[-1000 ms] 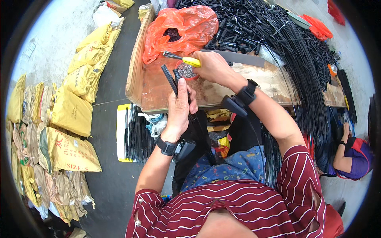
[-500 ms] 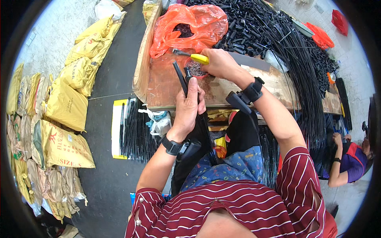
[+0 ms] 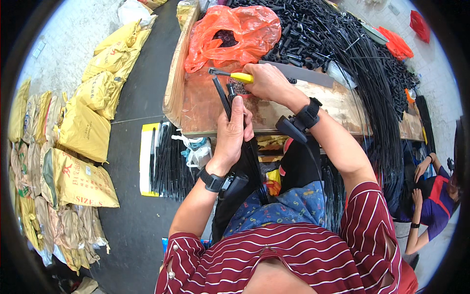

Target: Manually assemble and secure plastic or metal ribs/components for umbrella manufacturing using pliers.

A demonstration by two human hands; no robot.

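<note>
My left hand (image 3: 231, 132) is closed round a bundle of thin black rods (image 3: 221, 93), thumb uppermost. The rods slant up past the table's front edge, and their lower ends run down toward my lap. Among them stands a short black tube-like end piece (image 3: 231, 89), just above my thumb. My right hand (image 3: 268, 83) grips a yellow-handled tool (image 3: 241, 77) with a dark metal shaft and a small head pointing left. That head is above the rod tips, apart from them. Beneath the tool, a small red tub (image 3: 238, 88) of tiny metal-looking pieces is partly hidden.
An orange plastic bag (image 3: 196, 51) holding small dark parts lies on the wooden table (image 3: 193, 105). Heaps of black parts (image 3: 293, 39) and long black rods (image 3: 377, 98) cover its right side. Yellow sacks (image 3: 83, 130) line the left. Another person (image 3: 433, 201) sits at far right.
My right hand has moved slightly left, and the tool now lies flatter with its head lower. My left hand and the rods stay put. The other person's hands have shifted.
</note>
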